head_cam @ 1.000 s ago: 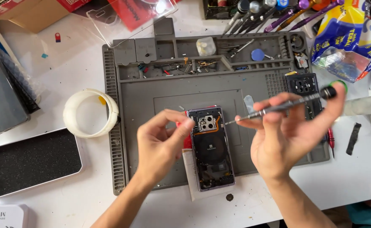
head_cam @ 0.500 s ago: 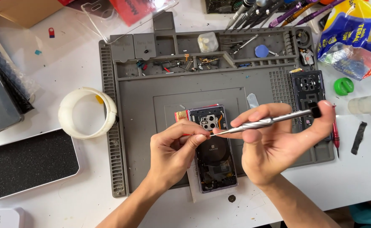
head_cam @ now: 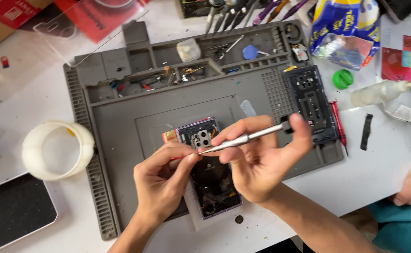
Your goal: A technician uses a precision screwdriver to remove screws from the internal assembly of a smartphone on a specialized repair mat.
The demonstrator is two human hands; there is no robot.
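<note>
Since the frame a second ago, the right hand (head_cam: 261,164) has swung in from the right and dropped lower, so the slim metal screwdriver (head_cam: 243,138) it pinches now crosses above the opened phone (head_cam: 210,178) rather than standing off to one side. The left hand (head_cam: 161,182) has slid slightly nearer and to the left, its thumb and forefinger pressed together against the phone's left edge, just below the camera module (head_cam: 201,139).

The phone lies on the grey work mat (head_cam: 121,122), with its long axis running near to far and tilted a little to the left at the far end, where the camera module sits. The screwdriver's long axis runs almost crosswise to that: handle cap far right, against the fingertip, tip pointing left and slightly near. The tip rests just beside the near edge of the camera module, between the two hands. The right hand is closed on the shaft; whether the left hand's pinch holds a small part cannot be told. Both hands are over the phone, the left nearer the tip.

A roll of tape (head_cam: 58,150) stands on the white surface (head_cam: 383,164) to the left.
</note>
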